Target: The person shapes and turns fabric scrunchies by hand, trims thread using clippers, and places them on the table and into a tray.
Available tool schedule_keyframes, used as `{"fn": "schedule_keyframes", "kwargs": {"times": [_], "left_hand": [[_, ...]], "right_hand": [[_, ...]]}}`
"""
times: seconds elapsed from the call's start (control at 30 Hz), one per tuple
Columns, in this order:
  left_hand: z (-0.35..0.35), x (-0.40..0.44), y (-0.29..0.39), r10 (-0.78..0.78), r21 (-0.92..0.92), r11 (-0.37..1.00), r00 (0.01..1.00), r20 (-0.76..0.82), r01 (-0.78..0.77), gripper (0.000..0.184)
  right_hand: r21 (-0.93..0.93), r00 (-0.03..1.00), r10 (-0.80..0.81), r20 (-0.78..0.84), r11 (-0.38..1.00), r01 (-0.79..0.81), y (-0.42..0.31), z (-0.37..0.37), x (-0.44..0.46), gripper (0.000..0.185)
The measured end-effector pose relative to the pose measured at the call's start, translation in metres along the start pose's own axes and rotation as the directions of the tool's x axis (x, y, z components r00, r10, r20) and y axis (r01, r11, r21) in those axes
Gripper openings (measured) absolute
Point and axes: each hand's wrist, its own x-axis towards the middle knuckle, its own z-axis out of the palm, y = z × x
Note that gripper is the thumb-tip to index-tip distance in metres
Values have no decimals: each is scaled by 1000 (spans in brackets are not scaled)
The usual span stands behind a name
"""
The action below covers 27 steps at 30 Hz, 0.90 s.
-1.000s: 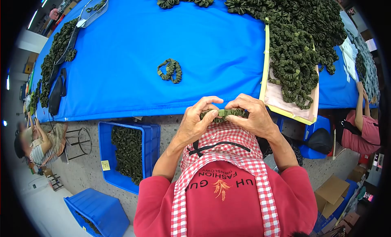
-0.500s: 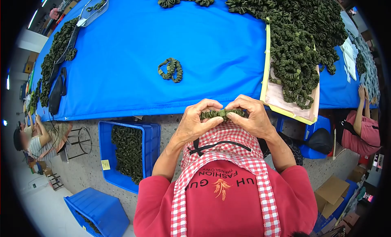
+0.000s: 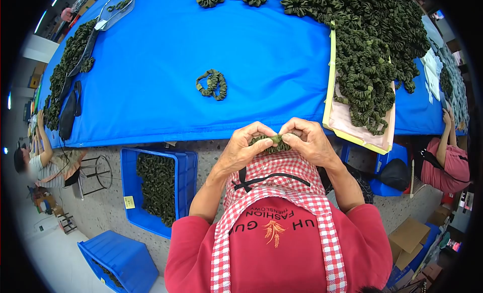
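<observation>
A dark green scrunchie (image 3: 276, 145) is held between my two hands, just off the table's near edge. My left hand (image 3: 247, 147) pinches it at one side, thumb and fingertips together. Close beside, my right hand (image 3: 308, 144) pinches it near the middle, the fingertips of both hands almost touching. Two more green scrunchies (image 3: 216, 85) lie overlapping on the blue tabletop (image 3: 266, 66). To the right, a yellow-edged tray (image 3: 328, 101) holds a heap of scrunchies (image 3: 363, 86).
A large scrunchie pile (image 3: 375, 16) covers the back right. Another pile (image 3: 70, 54) lies far left by a black strap. Below the table stand a blue crate (image 3: 186, 187) of green pieces and a second blue crate (image 3: 123, 260). One person (image 3: 53, 167) works left, another (image 3: 445, 164) right.
My fingertips have come closer together on the scrunchie, now pinching near its middle. The person on the left has shifted and raised an arm towards the pile.
</observation>
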Motion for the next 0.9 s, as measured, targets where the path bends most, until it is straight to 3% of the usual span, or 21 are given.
{"fn": "schedule_keyframes", "kwargs": {"times": [0.07, 0.27, 0.43, 0.57, 0.6, 0.73, 0.9], "left_hand": [[0, 1, -3, -1, -33, 999, 1000, 3, 1, 12], [2, 0, -6, -42, -126, 991, 999, -14, 40, 14], [9, -1, -7, -76, -103, 992, 992, -100, 66, 14], [10, -1, -14, -10, 180, 983, 990, -140, 35, 13], [10, -1, -14, -9, 180, 983, 990, -141, 35, 13], [10, 5, -10, 198, 414, 900, 974, -108, -137, 19], [19, -1, -2, 163, 488, 872, 961, -221, -36, 23]], "right_hand": [[113, 997, 76, 20, 991, -78, 0, 0, 1, 7], [136, 998, 57, 18, 989, -59, 9, 1, 4, 4], [-53, 998, -43, -48, 998, 41, 10, 4, 3, 2], [-152, 989, -114, -92, 983, 100, 6, 10, 1, 8], [-152, 989, -114, -90, 983, 100, 6, 12, 1, 8], [-345, 955, -258, -147, 918, 195, 9, 17, 4, 15], [-477, 924, -380, -38, 820, 317, 18, 17, 8, 18]]}}
